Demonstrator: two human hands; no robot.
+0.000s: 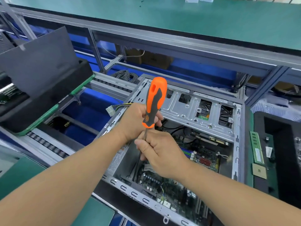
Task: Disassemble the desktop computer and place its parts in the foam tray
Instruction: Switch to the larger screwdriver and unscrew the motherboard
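Screwdriver grip: the screwdriver [154,103] is held upright at the centre of the frame; the lower end of its orange and grey handle is clasped by the left hand [136,119], while the thin shaft is pinched lower down by the curled fingers of the right hand [158,154]. The shaft is judged to be steadied this way so that the tip, hidden behind the right hand, can be guided down to a screw.

Computer case: the open desktop computer [179,144] is laid on its side below the hands, centre to lower right of the frame, so that its inside is reached from above.

Motherboard: the motherboard [203,159] is seen seated in the case bottom; it is judged not yet removed.

Drive cage: a silver metal bracket [195,110] spans the upper part of the case.

Foam tray: the dark foam tray [276,144] is placed just beside the case at the right edge of the frame, within easy reach. A green memory stick [257,147] and a square processor chip [259,171] lie on its left side.

Loose connector: a white plug on coloured wires [110,110] hangs out over the case's left wall.

Surface: a roller conveyor line [48,144] with an aluminium frame carries the case; another dark tray [40,88] is seen at upper left.

Room: a green-topped bench [179,18] crosses the top of the frame.
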